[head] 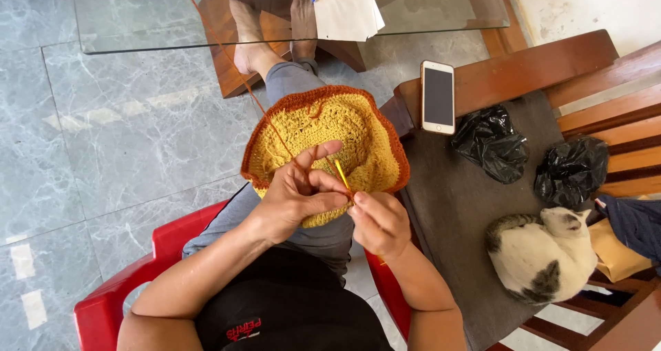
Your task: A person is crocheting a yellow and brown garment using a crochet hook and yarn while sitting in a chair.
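A round crocheted piece (pixel 330 134) in mustard yellow with an orange-brown rim lies over my lap. My left hand (pixel 299 193) pinches its near edge, with the orange yarn (pixel 234 62) running over the index finger and away toward the upper left. My right hand (pixel 379 224) grips a yellow crochet hook (pixel 342 175) whose tip is in the stitches at that same edge. The two hands touch each other.
I sit on a red plastic chair (pixel 172 241) on a grey marble floor. A glass-topped table (pixel 138 20) with papers stands ahead. To my right, a wooden bench (pixel 537 62) holds a phone (pixel 438 96), two black plastic bags (pixel 492 141) and a curled-up cat (pixel 540 254).
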